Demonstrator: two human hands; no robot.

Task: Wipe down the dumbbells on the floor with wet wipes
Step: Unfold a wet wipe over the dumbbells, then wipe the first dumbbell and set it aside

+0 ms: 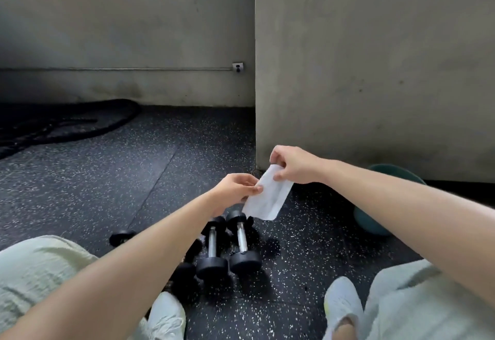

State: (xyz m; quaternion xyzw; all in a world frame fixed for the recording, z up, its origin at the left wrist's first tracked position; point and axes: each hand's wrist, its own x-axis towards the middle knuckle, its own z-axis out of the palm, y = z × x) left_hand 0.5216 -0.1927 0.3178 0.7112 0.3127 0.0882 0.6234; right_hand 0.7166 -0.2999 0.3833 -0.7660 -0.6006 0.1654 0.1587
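A white wet wipe [267, 197] is stretched in the air between both hands, above the dumbbells. My left hand [235, 188] pinches its left edge and my right hand [290, 164] pinches its top corner. Below on the speckled black floor lie two black dumbbells with steel handles, side by side: one [213, 246] on the left and one [242, 240] on the right. My left forearm hides part of another black dumbbell [122, 236] further left.
A grey concrete pillar [375, 71] rises at the right, with a teal ball [372, 221] at its foot behind my right arm. A black battle rope [67, 125] coils at the back left. My knees and white shoes frame the dumbbells.
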